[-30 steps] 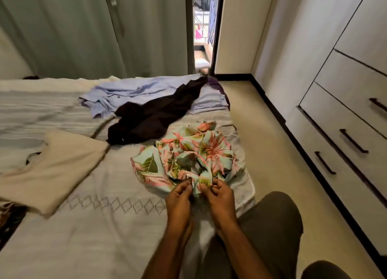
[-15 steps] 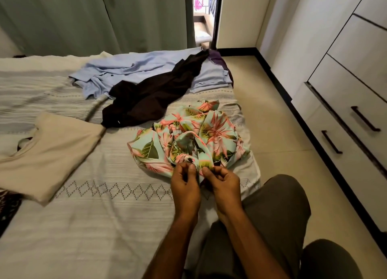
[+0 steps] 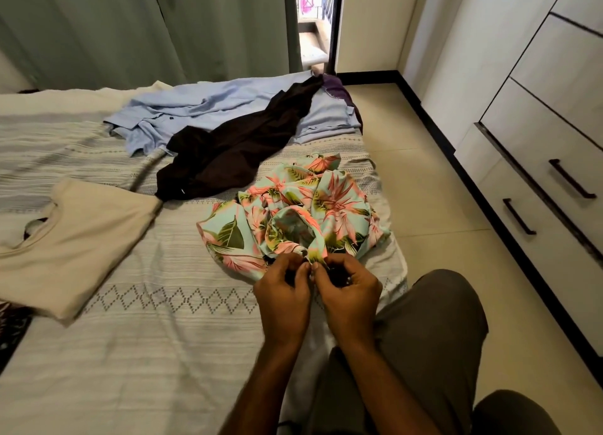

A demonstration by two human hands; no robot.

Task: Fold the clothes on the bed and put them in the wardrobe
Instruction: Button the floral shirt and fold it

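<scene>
On the bed [image 3: 130,353], both hands' fingers [image 3: 329,273] pinch the floral garment [image 3: 313,212], its edge hidden beneath them.

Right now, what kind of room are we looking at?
Most likely a bedroom: a bed strewn with clothes such as a floral shirt, a wardrobe with drawers alongside, and green curtains behind.

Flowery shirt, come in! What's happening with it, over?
Both hands, left and right, pinch the flowery shirt at its near edge. Shirt crumpled on the bed, not folded. Nothing in the way.
</scene>
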